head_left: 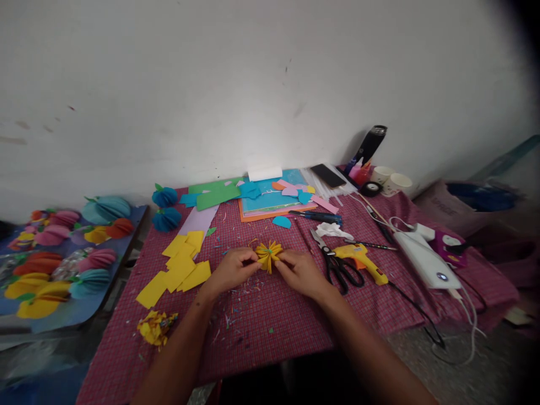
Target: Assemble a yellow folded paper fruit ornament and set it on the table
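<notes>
A small yellow folded-paper pumpkin [269, 256], its pleats fanned out and a bit of green at its centre, is held above the table between both hands. My left hand [237, 266] pinches its left edge between thumb and fingers. On the opposite edge my right hand [300, 272] has a similar pinch. Left of my left hand lie several yellow paper pieces [181, 267], overlapping. Black-handled scissors [337, 267] and a yellow hot glue gun [363, 261] rest to the right of my right hand.
Coloured paper sheets [265, 197], a utility knife [318, 216] and a phone [328, 175] lie toward the wall. A white power bank [426, 259] with cables is at right. Crumpled yellow paper [156, 327] sits front left. Finished paper pumpkins [46, 289] cover a blue side table.
</notes>
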`<state>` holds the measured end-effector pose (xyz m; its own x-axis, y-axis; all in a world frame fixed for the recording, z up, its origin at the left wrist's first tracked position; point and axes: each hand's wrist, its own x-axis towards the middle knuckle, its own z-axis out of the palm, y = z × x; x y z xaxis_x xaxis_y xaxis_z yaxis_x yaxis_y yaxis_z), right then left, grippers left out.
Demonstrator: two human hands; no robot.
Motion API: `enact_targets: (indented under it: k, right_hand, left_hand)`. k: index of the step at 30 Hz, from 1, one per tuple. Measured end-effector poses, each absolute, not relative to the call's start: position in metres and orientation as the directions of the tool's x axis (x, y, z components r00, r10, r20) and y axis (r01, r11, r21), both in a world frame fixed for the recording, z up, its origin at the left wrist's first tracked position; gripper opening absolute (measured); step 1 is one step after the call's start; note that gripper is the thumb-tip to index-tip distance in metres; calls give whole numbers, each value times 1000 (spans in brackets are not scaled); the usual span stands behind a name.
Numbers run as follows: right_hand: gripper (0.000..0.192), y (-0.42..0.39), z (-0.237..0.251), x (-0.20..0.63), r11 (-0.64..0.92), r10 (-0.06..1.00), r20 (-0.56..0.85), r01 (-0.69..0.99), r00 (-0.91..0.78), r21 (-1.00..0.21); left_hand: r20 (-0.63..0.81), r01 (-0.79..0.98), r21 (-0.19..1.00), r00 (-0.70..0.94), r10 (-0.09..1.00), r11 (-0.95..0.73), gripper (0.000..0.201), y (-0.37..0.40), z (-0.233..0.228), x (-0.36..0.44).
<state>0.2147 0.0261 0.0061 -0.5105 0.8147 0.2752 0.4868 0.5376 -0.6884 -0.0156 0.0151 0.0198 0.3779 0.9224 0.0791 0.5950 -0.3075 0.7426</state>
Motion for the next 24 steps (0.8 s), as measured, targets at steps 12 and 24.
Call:
enact_targets:
  k: [12, 24]
  right_hand:
    - [30, 32, -8, 213, 513, 848, 292, 549, -442, -660]
    - [30, 31, -7, 212, 460, 885, 282, 607, -369, -648]
  left_hand:
    - [79, 601, 739, 371, 925, -304, 17, 14, 20, -14]
    - [96, 597, 738, 368, 925, -314, 15, 14, 19, -12]
